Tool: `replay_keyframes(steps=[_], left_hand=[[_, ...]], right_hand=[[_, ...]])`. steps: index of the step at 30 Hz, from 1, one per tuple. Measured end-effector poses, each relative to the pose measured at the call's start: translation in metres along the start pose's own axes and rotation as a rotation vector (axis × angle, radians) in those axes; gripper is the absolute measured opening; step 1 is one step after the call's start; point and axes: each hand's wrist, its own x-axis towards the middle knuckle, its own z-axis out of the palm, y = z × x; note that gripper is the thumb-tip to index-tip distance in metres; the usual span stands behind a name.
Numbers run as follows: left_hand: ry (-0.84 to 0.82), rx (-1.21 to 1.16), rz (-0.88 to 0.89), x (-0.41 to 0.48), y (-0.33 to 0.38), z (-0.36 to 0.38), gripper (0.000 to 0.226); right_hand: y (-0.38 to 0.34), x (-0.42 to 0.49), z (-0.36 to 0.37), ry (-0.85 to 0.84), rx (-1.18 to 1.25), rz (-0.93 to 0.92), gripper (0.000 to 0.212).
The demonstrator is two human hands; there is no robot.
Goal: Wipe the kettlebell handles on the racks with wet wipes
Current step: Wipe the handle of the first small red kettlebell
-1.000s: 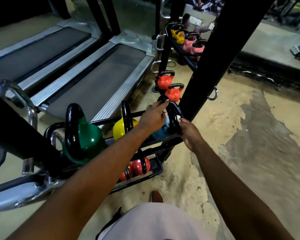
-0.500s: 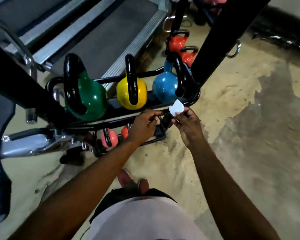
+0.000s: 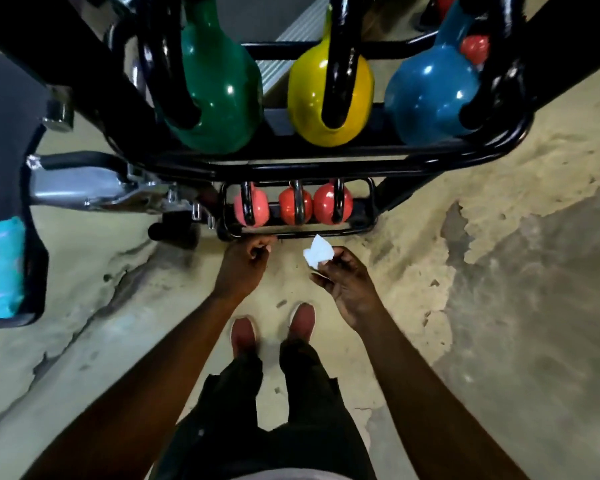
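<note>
1. wet wipe (image 3: 317,252): small, white, crumpled. R hand (image 3: 347,285) pinches its lower edge btwn thumb & fingers (image 3: 342,257). Held in the air over the floor (image 3: 499,271), just in front of lower rack (image 3: 298,233), touching no handle.
2. L hand (image 3: 243,263): just left of the wipe, apart from it. Its fingers are clenched in w/ nothing visible inside. Knuckles sit right at the lower rack's front rail, can't tell if touching.
3. Lower rack holds 3 small ones in a row: pink kettlebell (image 3: 258,211), mid red kettlebell (image 3: 288,209), right red kettlebell (image 3: 326,204), all w/ black handles up.
4. upper rack (image 3: 326,164) sits above, carrying L to R: green kettlebell (image 3: 219,91), yellow kettlebell (image 3: 312,98), blue kettlebell (image 3: 426,95), each w/ a thick black handle.
5. Floor is worn, patchy concrete. The person's red shoes (image 3: 243,332) stand below the hands.
6. Far left: teal packet (image 3: 0,268) on a dark seat (image 3: 4,133); chrome machine part (image 3: 84,185) beside the lower rack.
</note>
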Motion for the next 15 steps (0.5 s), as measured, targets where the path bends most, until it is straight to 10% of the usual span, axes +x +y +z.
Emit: replay_keyframes(steps=[15], left_hand=[[0.05, -0.014, 0.046, 0.159, -0.188, 0.026, 0.03]], right_hand=[[0.111, 0.22, 0.012, -0.169, -0.295, -0.01, 0.025]])
